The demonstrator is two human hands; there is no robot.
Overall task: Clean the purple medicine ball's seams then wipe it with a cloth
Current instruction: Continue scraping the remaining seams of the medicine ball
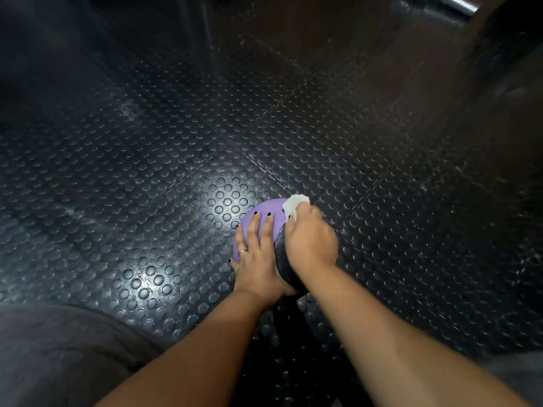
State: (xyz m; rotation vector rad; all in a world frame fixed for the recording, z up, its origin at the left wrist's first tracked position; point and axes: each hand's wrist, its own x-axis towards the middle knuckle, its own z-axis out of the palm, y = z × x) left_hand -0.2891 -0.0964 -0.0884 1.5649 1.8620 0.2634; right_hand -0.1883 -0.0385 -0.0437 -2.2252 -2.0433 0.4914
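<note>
The medicine ball [269, 207] sits on the studded black rubber floor; its left part is purple and a black panel [282, 259] runs down its right side. My left hand [254, 254] lies flat on the purple part with straight, spread fingers, a ring on one of them. My right hand [311, 242] is on the top right of the ball, fingers curled round a white cloth [293, 204] that sticks out beyond the knuckles and touches the ball. Most of the ball is hidden under both hands.
Black rubber floor [176, 160] with round studs spreads all around, with a bright glare patch left of the ball. My grey-clad knee [58, 353] fills the lower left. A dark wall and a metal bar [452, 2] stand at the top right.
</note>
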